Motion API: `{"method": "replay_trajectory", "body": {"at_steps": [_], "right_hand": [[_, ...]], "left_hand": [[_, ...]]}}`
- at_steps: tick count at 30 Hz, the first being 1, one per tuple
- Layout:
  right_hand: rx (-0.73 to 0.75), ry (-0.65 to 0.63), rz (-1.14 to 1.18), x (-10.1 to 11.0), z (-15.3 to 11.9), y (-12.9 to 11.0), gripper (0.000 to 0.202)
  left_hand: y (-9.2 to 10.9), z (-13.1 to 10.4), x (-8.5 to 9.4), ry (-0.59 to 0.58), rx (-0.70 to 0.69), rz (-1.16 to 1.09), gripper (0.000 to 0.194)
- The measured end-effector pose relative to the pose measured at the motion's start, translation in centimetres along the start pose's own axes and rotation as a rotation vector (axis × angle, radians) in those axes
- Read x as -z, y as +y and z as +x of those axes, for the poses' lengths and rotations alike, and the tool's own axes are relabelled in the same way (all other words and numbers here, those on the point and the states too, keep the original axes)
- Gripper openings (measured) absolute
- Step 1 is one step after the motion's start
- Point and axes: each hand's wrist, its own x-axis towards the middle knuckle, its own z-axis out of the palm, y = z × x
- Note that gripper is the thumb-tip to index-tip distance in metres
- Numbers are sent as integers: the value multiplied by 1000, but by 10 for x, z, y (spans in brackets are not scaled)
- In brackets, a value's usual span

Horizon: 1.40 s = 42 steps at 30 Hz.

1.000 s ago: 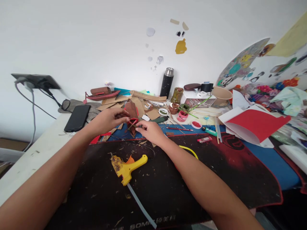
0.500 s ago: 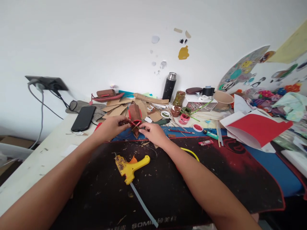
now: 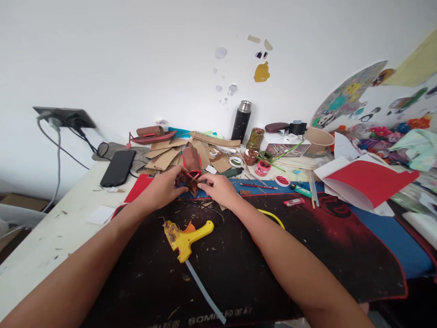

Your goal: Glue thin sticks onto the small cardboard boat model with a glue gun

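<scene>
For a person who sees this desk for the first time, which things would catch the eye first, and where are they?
Probably the yellow glue gun comes first, lying on the black mat in the middle foreground. Just beyond it, the left hand and right hand are at a small brown and red model. Over on the right, a curled red sheet also stands out.

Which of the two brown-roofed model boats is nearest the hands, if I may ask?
The end-on boat, with the left hand and right hand at its near end; the other boat sits sideways at the back left, beyond the cardboard.
</scene>
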Motion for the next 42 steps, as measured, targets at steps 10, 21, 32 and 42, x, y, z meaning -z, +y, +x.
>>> {"method": "replay_trajectory", "body": {"at_steps": [10, 21, 32, 42], "right_hand": [[4, -12, 22, -2, 1, 3, 17], [16, -14, 5, 1, 0, -1, 14], [27, -10, 3, 0, 1, 2, 14], [32, -10, 31, -1, 1, 3, 16]], "left_hand": [[6, -4, -1, 14, 23, 44, 38], [11, -4, -4, 44, 15, 57, 30], [6, -4, -8, 54, 20, 78, 30], [19, -3, -7, 123, 34, 119, 25]]}}
